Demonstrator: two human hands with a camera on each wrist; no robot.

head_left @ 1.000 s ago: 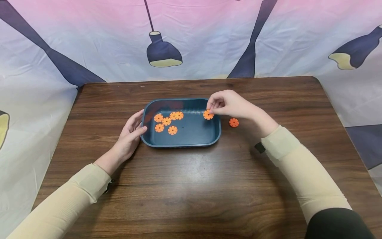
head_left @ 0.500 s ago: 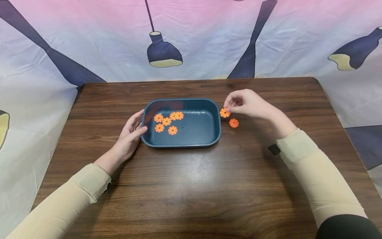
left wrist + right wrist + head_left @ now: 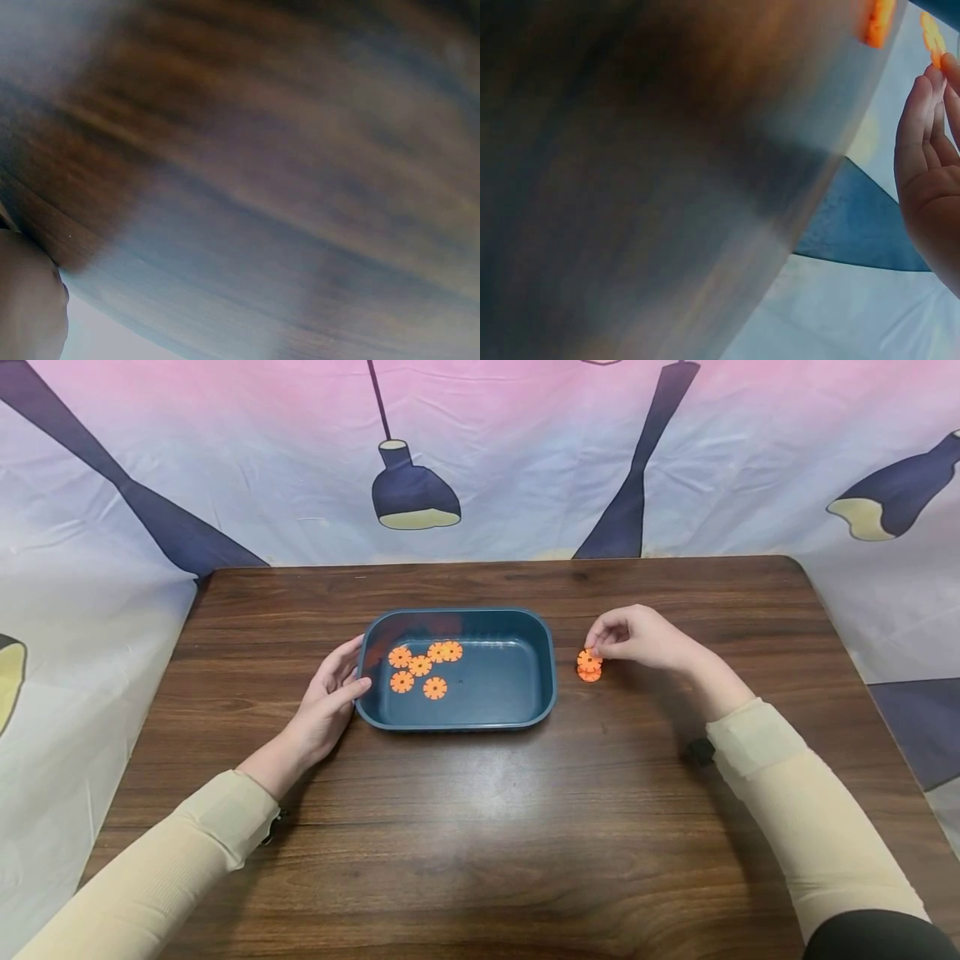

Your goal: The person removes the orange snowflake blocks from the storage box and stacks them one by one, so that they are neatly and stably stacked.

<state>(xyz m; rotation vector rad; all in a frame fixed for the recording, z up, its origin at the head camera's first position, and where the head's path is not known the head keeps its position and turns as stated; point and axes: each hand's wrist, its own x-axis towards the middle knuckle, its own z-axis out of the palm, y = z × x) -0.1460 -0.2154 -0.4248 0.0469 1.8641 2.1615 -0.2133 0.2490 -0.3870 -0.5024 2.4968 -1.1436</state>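
Note:
My left hand [image 3: 327, 697] grips the left end of a dark blue rectangular tub [image 3: 457, 727], thumb over its rim and fingers along the outside. Several orange notched plastic discs [image 3: 435, 688] lie flat in the tub's left half. To the right of the tub, my right hand [image 3: 637, 635] pinches another notched disc [image 3: 589, 659] between thumb and fingertips. Below it a second disc [image 3: 590, 676] lies on the table, partly covered by the held one in the head view. In the right wrist view the held disc [image 3: 932, 37] appears apart from the table disc [image 3: 879, 22].
The brown wood-grain table [image 3: 465, 835] extends around the tub. A fabric backdrop [image 3: 517, 460] printed with lamps hangs behind it and at the sides. The left wrist view shows mostly blurred tabletop [image 3: 247, 172].
My right hand has carried the pinched disc out from over the tub's right end, rightward, then down to above the loose disc. The left hand and tub have stayed in place.

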